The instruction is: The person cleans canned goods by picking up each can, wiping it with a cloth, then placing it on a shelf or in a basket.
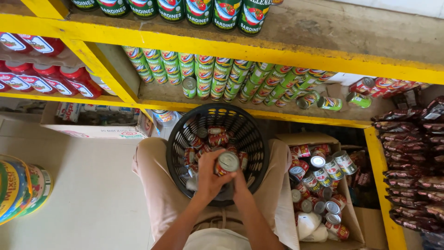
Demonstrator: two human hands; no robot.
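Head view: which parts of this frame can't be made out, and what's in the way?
- Right hand, head view: mostly hidden behind the left hand and the can; its grip cannot be told.
- Basket floor: covered by cans and the hands.
- Cardboard box: lower cans buried under upper ones.
- Top-shelf cans: cut off by the top edge.
- Colourful object at left: cut off by the frame edge.

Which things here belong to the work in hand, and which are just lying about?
In use: left hand, right hand, the can they hold, black basket, its red cans.

Lying about: cardboard box, stacked green cans, red bottles.
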